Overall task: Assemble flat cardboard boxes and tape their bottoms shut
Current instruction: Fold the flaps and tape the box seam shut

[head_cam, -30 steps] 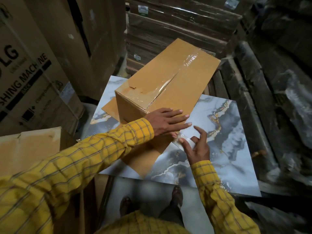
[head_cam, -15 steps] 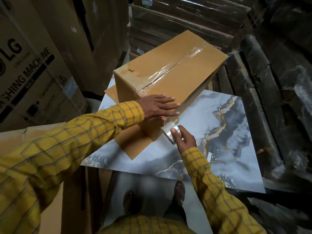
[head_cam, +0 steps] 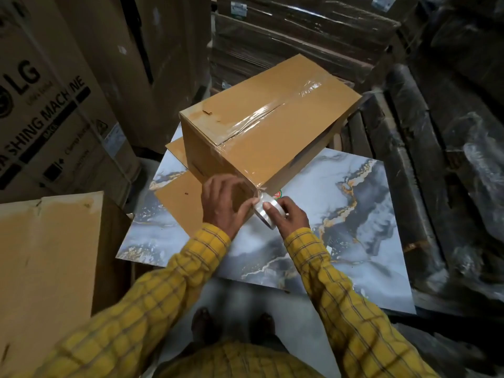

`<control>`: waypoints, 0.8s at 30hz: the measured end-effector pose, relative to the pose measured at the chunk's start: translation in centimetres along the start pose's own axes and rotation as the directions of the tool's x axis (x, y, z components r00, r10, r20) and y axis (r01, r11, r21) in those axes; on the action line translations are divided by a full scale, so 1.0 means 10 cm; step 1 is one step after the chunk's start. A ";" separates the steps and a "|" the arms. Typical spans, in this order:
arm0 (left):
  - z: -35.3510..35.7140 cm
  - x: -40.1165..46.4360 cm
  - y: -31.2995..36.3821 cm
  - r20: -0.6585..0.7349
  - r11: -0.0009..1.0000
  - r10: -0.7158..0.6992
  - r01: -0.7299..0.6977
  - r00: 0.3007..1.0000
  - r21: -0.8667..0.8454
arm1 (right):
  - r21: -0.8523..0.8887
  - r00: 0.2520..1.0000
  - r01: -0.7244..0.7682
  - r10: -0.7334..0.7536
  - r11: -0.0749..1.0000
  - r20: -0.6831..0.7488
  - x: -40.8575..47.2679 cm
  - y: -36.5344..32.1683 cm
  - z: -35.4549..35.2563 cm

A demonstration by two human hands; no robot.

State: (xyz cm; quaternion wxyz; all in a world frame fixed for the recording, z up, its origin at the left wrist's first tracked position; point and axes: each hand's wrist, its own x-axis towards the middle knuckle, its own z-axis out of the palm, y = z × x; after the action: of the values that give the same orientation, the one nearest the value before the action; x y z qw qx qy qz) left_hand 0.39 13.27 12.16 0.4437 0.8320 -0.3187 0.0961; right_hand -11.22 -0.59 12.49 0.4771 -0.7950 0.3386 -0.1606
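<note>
A brown cardboard box (head_cam: 261, 132) is seen standing on a marble-patterned tabletop (head_cam: 341, 227), toward twelve o'clock of the hands, with its taped side turned upward. A strip of clear tape (head_cam: 261, 115) is laid along the seam of the upper flaps and carried down over the near corner. At that corner a roll of clear tape (head_cam: 268, 214) is held in the right hand (head_cam: 286, 219), the fingers curled around it and the thumb set on its outer face. The left hand (head_cam: 226, 203), at nine o'clock of the roll, is placed against the near face of the box, its fingertips pinched on the tape where it leaves the roll. A flat piece of cardboard (head_cam: 180, 197) is spread beneath the box and the left hand. At nine o'clock of the tabletop a printed washing machine carton (head_cam: 49, 118) is stood, and at seven o'clock another cardboard sheet (head_cam: 46, 268) is seen.
</note>
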 end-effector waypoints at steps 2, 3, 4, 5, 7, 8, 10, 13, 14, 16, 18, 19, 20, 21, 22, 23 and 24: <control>0.10 -0.19 0.18 0.010 0.947 -0.283 0.281 0.959 -0.158 | -0.066 0.987 0.149 -0.152 0.987 -0.051 0.05 -0.07 -0.09; 0.15 -0.23 0.28 0.033 0.892 -0.383 0.379 0.923 -0.246 | -0.110 0.963 0.253 -0.262 0.961 -0.072 0.11 -0.13 -0.15; 0.19 -0.25 0.36 0.063 0.834 -0.453 0.448 0.889 -0.323 | -0.154 0.927 0.356 -0.369 0.922 -0.070 0.17 -0.22 -0.22; 0.23 -0.25 0.44 0.095 0.781 -0.499 0.495 0.861 -0.382 | -0.184 0.883 0.453 -0.468 0.872 -0.042 0.25 -0.32 -0.28; 0.33 -0.25 0.55 0.124 0.708 -0.564 0.555 0.817 -0.437 | -0.192 0.806 0.591 -0.586 0.784 0.085 0.44 -0.47 -0.35; 0.38 -0.25 0.59 0.116 0.686 -0.592 0.574 0.797 -0.447 | -0.194 0.780 0.626 -0.606 0.755 0.160 0.53 -0.53 -0.34; 0.44 -0.23 0.65 0.079 0.659 -0.647 0.609 0.758 -0.442 | -0.210 0.750 0.657 -0.600 0.724 0.278 0.66 -0.56 -0.29; 0.44 -0.23 0.70 0.042 0.637 -0.688 0.631 0.724 -0.442 | -0.201 0.720 0.687 -0.617 0.699 0.317 0.76 -0.51 -0.21; 0.45 -0.23 0.71 0.037 0.624 -0.700 0.635 0.713 -0.455 | -0.198 0.712 0.695 -0.623 0.692 0.324 0.78 -0.50 -0.20; 0.46 -0.23 0.71 0.040 0.598 -0.730 0.667 0.682 -0.444 | -0.204 0.699 0.708 -0.632 0.676 0.336 0.81 -0.49 -0.18; 0.49 -0.23 0.69 0.050 0.568 -0.766 0.711 0.641 -0.414 | -0.211 0.683 0.724 -0.643 0.656 0.345 0.82 -0.49 -0.17; 0.50 -0.23 0.68 0.046 0.562 -0.774 0.719 0.631 -0.409 | -0.208 0.677 0.730 -0.648 0.651 0.349 0.82 -0.48 -0.17; 0.51 -0.23 0.68 0.036 0.562 -0.776 0.717 0.629 -0.412 | -0.203 0.674 0.732 -0.650 0.650 0.351 0.82 -0.47 -0.17; 0.53 -0.24 0.68 0.029 0.563 -0.775 0.710 0.632 -0.423 | -0.201 0.677 0.729 -0.647 0.655 0.349 0.82 -0.47 -0.17; 0.54 -0.25 0.69 0.020 0.564 -0.771 0.698 0.636 -0.442 | -0.198 0.682 0.724 -0.644 0.660 0.346 0.82 -0.46 -0.17; 0.55 -0.28 0.71 0.017 0.559 -0.767 0.681 0.641 -0.473 | -0.193 0.686 0.720 -0.641 0.667 0.345 0.82 -0.47 -0.17; 0.56 -0.31 0.72 0.026 0.541 -0.764 0.662 0.645 -0.519 | -0.188 0.690 0.715 -0.637 0.673 0.344 0.82 -0.46 -0.17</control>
State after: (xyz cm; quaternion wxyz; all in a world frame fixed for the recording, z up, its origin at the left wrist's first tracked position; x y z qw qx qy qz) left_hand -7.17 7.23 12.37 0.6663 0.7352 0.0838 -0.0921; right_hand -4.54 -5.90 16.81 0.2911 -0.9410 -0.0251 -0.1707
